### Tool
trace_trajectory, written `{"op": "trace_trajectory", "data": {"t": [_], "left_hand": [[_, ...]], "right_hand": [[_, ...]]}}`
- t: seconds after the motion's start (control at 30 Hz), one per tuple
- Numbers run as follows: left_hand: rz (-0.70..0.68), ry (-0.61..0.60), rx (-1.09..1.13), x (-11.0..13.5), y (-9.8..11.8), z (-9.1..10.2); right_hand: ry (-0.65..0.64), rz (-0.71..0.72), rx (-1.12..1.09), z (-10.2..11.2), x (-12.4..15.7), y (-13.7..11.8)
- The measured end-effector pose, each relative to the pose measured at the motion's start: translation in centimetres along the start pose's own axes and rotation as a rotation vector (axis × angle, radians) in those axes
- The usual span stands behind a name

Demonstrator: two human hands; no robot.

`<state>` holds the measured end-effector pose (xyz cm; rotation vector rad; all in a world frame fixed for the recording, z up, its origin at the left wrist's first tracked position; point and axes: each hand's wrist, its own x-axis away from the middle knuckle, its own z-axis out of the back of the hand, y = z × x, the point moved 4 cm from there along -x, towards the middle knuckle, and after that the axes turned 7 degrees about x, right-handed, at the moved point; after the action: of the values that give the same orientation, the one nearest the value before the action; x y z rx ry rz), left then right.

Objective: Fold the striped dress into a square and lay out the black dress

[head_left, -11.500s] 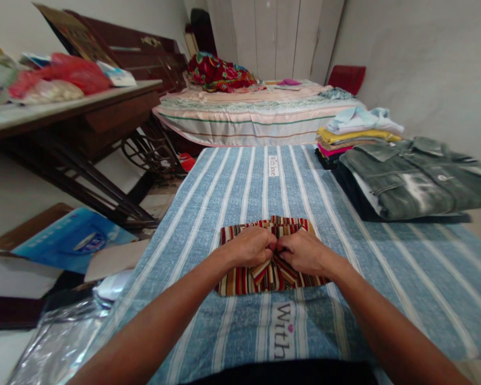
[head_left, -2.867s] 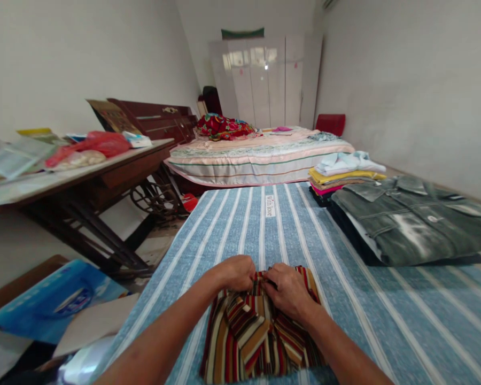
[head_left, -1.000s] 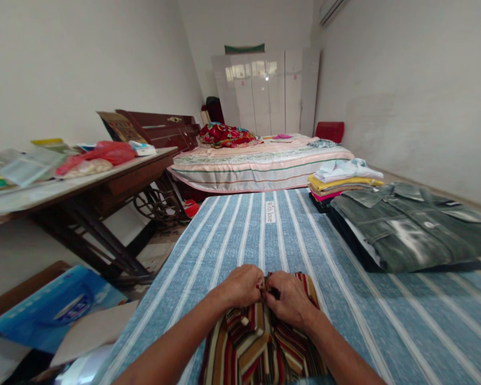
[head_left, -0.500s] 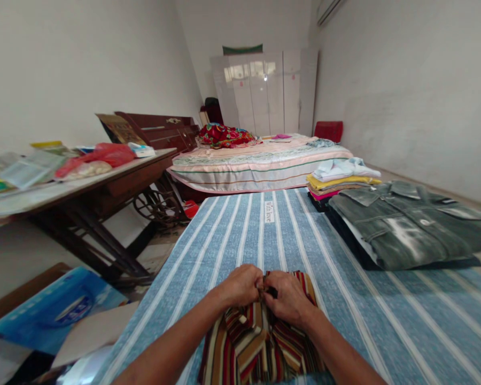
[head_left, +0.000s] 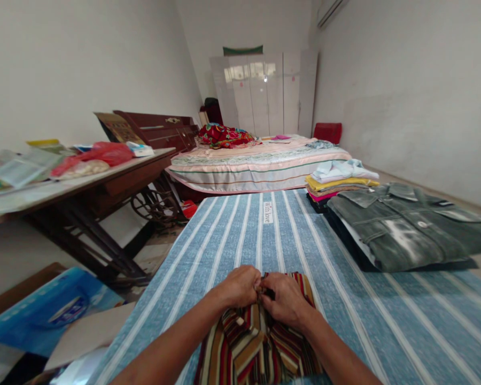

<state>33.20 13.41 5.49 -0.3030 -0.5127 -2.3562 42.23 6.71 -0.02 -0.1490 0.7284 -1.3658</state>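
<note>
Striped red, brown and cream cloth lies on the blue white-striped sheet; left hand and right hand, knuckles together, pinch its far edge.

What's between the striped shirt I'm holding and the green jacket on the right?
Only bare blue striped sheet, in the head view: nothing else lies between the striped shirt and the green jacket.

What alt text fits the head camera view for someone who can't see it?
The left hand and right hand pinch the far edge of a striped cloth lying on a blue striped sheet. A green jacket and a pile of folded clothes lie to the right, with a bed beyond.
</note>
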Motion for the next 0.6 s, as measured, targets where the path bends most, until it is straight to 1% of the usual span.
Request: {"op": "trace_trajectory", "data": {"t": [0.1,0.3,0.47,0.6], "left_hand": [[-0.002,0.003,-0.011,-0.12,0.02,-0.02],[-0.019,-0.037,0.011,-0.07,0.22,0.09],[-0.039,-0.009,0.025,0.01,0.22,0.02],[-0.025,0.007,0.052,-0.26,-0.25,-0.10]], "right_hand": [[-0.002,0.000,0.011,-0.01,-0.01,0.01],[0.008,-0.034,0.018,-0.20,0.05,0.34],[-0.003,-0.041,0.018,-0.17,-0.02,0.45],[-0.012,-0.033,0.015,-0.11,-0.06,0.37]]}}
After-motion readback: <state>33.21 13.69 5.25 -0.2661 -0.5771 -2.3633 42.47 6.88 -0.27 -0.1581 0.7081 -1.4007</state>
